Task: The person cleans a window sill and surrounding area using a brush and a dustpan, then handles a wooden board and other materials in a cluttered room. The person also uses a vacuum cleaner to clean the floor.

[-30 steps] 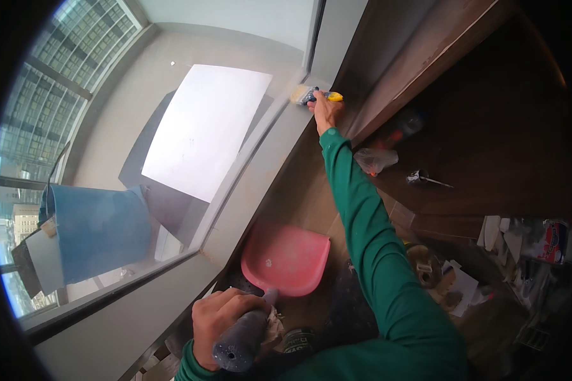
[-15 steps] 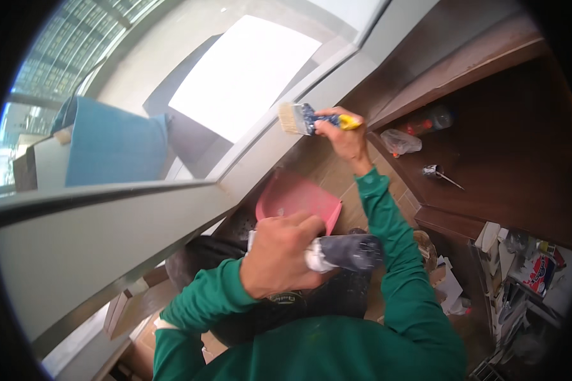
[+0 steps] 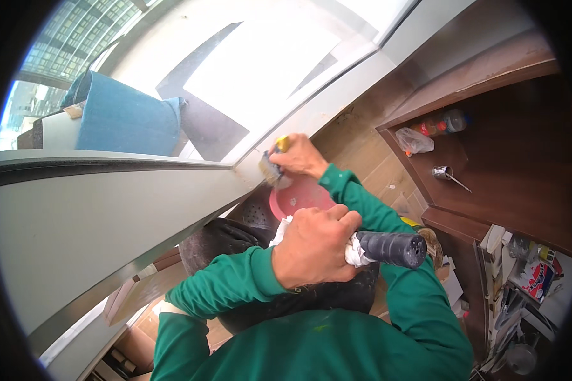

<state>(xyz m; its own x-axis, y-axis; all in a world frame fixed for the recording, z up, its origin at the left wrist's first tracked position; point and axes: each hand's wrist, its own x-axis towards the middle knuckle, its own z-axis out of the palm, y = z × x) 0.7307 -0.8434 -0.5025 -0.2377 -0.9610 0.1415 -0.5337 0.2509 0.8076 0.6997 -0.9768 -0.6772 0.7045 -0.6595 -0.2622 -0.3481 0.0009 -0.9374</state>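
Observation:
A flat paintbrush (image 3: 271, 167) with pale bristles and a yellow-ended handle is gripped in my right hand (image 3: 299, 156). It is slightly blurred, its bristles pointing down at the inner corner of the light grey window frame (image 3: 251, 178); whether they touch it I cannot tell. My left hand (image 3: 318, 247) is wrapped round a thick black tube (image 3: 394, 249) with crumpled white wrapping at both sides of the fist. Beyond that fist, on the floor below the brush, lies a pink plastic dustpan (image 3: 302, 193), partly hidden.
A dark brown wooden shelf (image 3: 515, 165) at the right bears a plastic bottle (image 3: 454, 120), a clear bag (image 3: 415, 141) and a small can (image 3: 441, 172) with a stick. Behind the glass stands a blue bucket-like container (image 3: 127, 117). Clutter fills a box at lower right.
My right hand has swung the brush left and nearer, from above the sill to the frame's corner, tipping its bristles downward. My left hand has shifted right with the tube. The view has moved slightly.

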